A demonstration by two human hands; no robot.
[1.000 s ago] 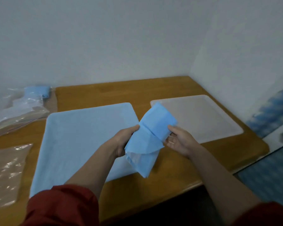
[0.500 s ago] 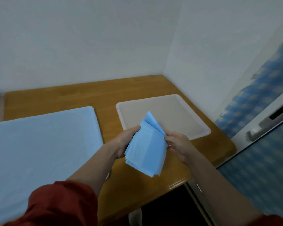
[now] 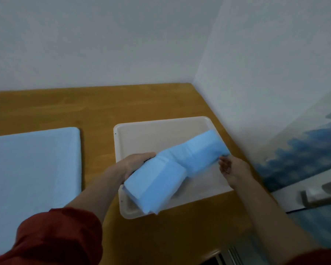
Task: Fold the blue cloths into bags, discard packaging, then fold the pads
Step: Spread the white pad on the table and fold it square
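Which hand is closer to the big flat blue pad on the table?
Left. The left hand grips the folded blue cloth over the tray's left edge, nearest the flat blue pad; the right hand holds its other end over the tray's right side.

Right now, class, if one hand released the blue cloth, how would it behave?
Probably floppy: the blue cloth kinks midway between left hand and right hand. Likely light: end grips alone hold it up. Layers may splay.
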